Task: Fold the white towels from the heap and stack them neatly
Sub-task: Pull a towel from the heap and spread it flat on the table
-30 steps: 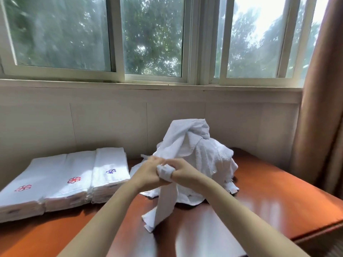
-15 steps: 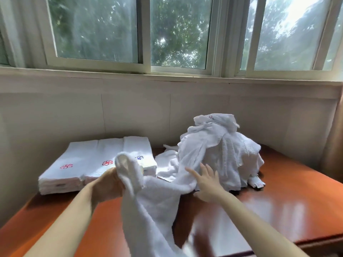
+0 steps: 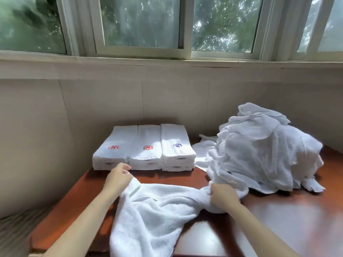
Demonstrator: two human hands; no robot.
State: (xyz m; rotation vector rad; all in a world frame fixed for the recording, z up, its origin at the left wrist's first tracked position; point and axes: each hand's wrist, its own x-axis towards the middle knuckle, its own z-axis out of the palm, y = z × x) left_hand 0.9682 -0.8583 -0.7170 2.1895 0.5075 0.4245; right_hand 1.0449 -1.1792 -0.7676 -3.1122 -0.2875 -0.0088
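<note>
Towel [image 3: 154, 206] now outstretched, white, rumpled

I see through one camera, worn on the person's head. It sits over the near side of the counter [image 3: 278, 219] and looks forward and down. The lens is wide, so I get a lot in one picture.

Both arms come in from the bottom. The left hand [image 3: 118, 178] and the right hand [image 3: 222, 196] are close below me, near the middle. The towel [image 3: 154, 210] they grip runs off the bottom edge.

Farther back, the folded stacks [image 3: 144, 147] sit a bit left of the middle and the heap [image 3: 259, 151] is on the right. The wall [image 3: 111, 101] faces me, and the window [image 3: 141, 21] fills the top. The counter's left end shows, but its right end is cut off.
</note>
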